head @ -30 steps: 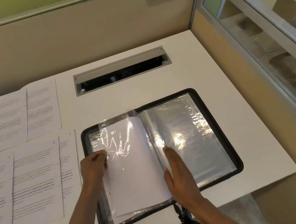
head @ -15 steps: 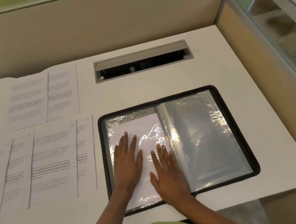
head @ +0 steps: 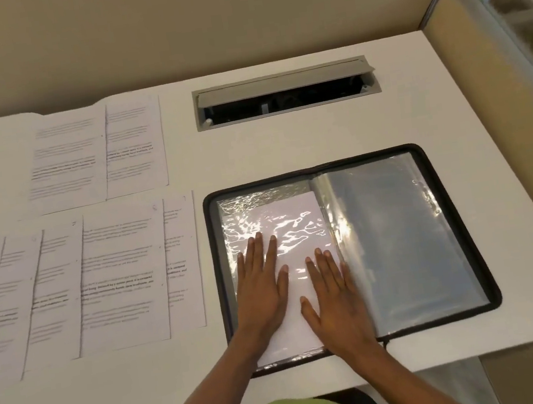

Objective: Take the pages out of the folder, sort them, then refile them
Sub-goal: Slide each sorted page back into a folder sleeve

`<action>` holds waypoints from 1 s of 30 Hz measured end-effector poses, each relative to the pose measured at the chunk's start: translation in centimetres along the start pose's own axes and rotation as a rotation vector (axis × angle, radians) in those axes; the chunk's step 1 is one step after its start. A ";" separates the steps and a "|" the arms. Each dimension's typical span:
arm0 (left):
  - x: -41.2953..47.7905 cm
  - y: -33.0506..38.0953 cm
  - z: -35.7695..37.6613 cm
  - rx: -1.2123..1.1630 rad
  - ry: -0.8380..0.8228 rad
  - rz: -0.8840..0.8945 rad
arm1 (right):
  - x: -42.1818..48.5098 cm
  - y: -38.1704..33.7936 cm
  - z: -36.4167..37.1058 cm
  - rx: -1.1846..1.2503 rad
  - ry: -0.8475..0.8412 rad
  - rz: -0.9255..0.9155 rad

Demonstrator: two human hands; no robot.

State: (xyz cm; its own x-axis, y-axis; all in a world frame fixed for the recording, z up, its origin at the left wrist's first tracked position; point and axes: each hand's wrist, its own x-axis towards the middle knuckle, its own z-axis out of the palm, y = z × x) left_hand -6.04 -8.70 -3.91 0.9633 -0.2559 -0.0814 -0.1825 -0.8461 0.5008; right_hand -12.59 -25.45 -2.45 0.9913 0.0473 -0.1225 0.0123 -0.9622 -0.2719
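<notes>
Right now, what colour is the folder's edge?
The folder's edge is black; head view shows it.

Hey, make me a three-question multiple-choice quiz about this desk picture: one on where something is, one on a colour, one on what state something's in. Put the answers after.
1. Where do the loose printed pages lie relative to the folder?
A. On its right half
B. On the desk, to its left
C. Stacked on top of it

2. What colour is the folder's edge?
A. Red
B. Yellow
C. Black

3. How do the left hand and right hand lie?
A. Both flat on the folder's left sleeve
B. Both lifting a page in the air
C. Both off the desk

Answers:
1 B: the pages lie in two rows on the desk beside the folder's left edge.
2 C: black trim rings the open folder.
3 A: both hands rest side by side on the shiny sleeve with straight fingers.
</notes>
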 end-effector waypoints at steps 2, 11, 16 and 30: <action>-0.2 -0.9 -0.8 -0.035 0.015 0.017 | 0.7 -1.2 0.0 0.034 0.017 0.054; 0.5 -13.7 -9.4 -0.066 0.163 -0.062 | 7.5 -14.9 1.2 0.173 0.056 0.079; 3.1 -25.2 -16.2 -0.059 0.236 -0.146 | 14.1 -24.4 3.1 0.254 0.113 0.053; 15.7 -45.6 -28.8 0.008 0.241 -0.156 | 35.4 -39.3 5.3 0.114 0.108 0.011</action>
State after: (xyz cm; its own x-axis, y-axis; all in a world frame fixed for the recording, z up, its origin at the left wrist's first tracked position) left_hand 23.10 39.27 -3.22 0.9987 -0.0050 0.0508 -0.0293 -0.8703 0.4916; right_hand 21.29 15.50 -1.11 0.9997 0.0021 -0.0242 -0.0072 -0.9257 -0.3782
